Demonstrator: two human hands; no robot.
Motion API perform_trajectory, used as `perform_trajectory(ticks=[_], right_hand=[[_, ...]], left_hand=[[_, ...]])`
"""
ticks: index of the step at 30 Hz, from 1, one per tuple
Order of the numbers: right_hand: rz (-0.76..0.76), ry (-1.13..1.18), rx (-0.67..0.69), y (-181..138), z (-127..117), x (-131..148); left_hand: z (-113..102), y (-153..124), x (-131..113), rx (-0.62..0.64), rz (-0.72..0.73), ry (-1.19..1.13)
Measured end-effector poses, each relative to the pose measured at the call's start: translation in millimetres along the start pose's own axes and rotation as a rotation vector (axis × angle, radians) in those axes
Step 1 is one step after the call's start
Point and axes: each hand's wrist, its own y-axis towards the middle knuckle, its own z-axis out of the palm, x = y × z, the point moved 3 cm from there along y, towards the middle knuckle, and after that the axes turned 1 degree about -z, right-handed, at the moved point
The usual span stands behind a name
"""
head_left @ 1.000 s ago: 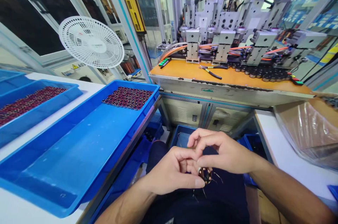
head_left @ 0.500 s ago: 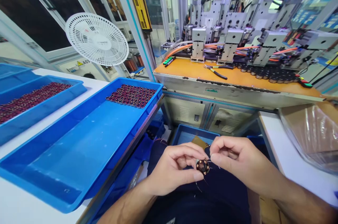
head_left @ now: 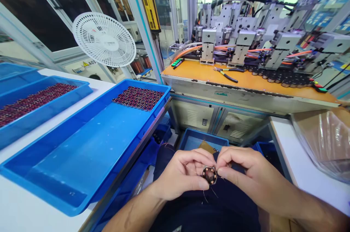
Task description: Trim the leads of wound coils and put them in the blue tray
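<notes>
Low in the head view, over my dark clothing, my left hand grips a small round motor stator between thumb and fingers. Copper windings ring its dark centre, and thin loose wires hang below it. My right hand is closed in a pinch at the stator's right edge, where a fine wire runs to the fingertips. How much of the wire lies inside the pinch is hidden by the fingers.
Left stands a long blue tray with rows of stators at its far end. Pliers and dark cylindrical parts lie on the orange bench below a winding machine. A white fan stands behind.
My right hand has come slightly closer to the stator, its fingertips now against the edge. The left hand keeps its hold. The whole view has shifted a little.
</notes>
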Motion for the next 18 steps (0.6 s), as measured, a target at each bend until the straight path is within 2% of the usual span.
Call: perform_trajectory(ticks=[10,18], right_hand=[[-0.075,0.037,-0.056,-2.6,0.6,3.3],[-0.016,0.024,-0.032,-3.7,5.0,2.3]], left_hand=[[1.8,4.0,-1.1,0.005,0.081,0.044],[1.8,2.4,-1.2,0.021,0.095,0.062]])
